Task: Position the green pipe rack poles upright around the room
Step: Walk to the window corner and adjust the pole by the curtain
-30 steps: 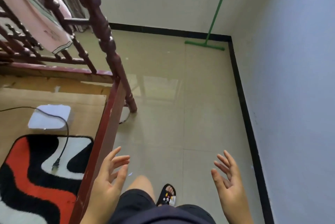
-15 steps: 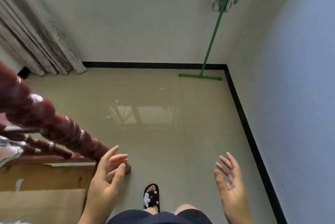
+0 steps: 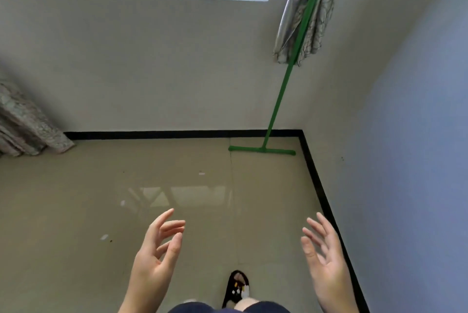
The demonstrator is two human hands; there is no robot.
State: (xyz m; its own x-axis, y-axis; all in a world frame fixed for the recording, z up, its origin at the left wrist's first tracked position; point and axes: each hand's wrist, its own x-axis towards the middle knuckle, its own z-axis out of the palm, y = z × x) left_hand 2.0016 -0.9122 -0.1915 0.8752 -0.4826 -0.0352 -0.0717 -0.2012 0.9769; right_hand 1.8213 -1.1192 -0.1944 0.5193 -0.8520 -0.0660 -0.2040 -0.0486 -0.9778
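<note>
Both empty, fingers spread: left hand (image 3: 154, 257), right hand (image 3: 326, 259); well ahead, green pole (image 3: 283, 92) upright in corner, foot bar on floor (image 3: 101, 198), beside curtain (image 3: 316, 21).

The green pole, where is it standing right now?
In the head view, the green pole stands in the far right corner of the room, its flat foot on the floor by the black baseboard, its top crossing the grey curtain.
</note>
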